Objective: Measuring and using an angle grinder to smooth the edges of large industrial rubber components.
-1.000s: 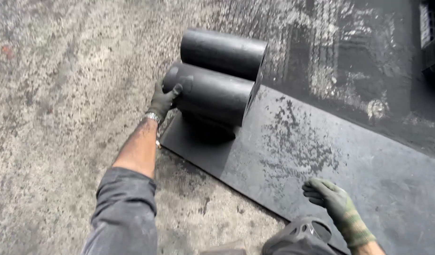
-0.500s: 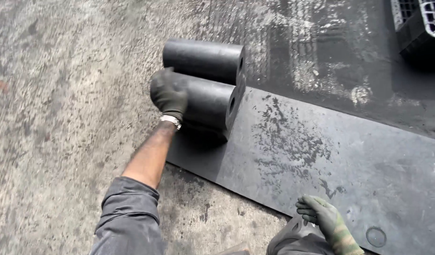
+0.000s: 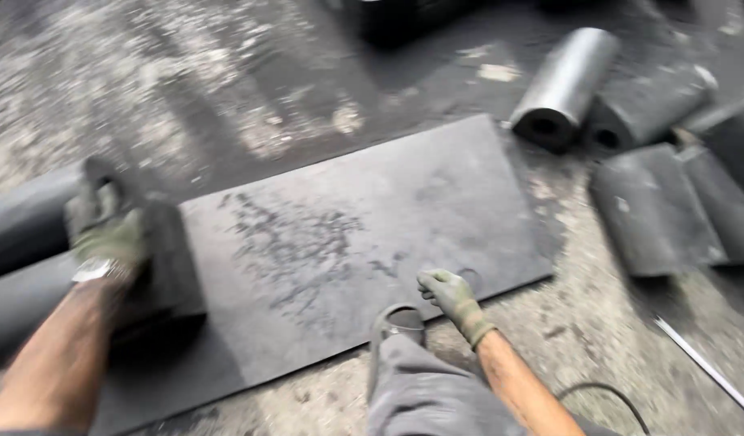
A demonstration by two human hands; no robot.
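left hand (image 3: 105,234): gloved, fingers curled over end of dark roll (image 3: 33,266) lying at left edge of flat sheet (image 3: 347,234) | right hand (image 3: 452,299): gloved, fingers loosely bent, resting on sheet's near edge | floor (image 3: 226,97): more rolls (image 3: 630,153) far right

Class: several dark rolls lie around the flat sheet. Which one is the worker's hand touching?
The roll at the sheet's left end, under the gloved left hand. The rolls at upper right lie untouched, far from both hands.
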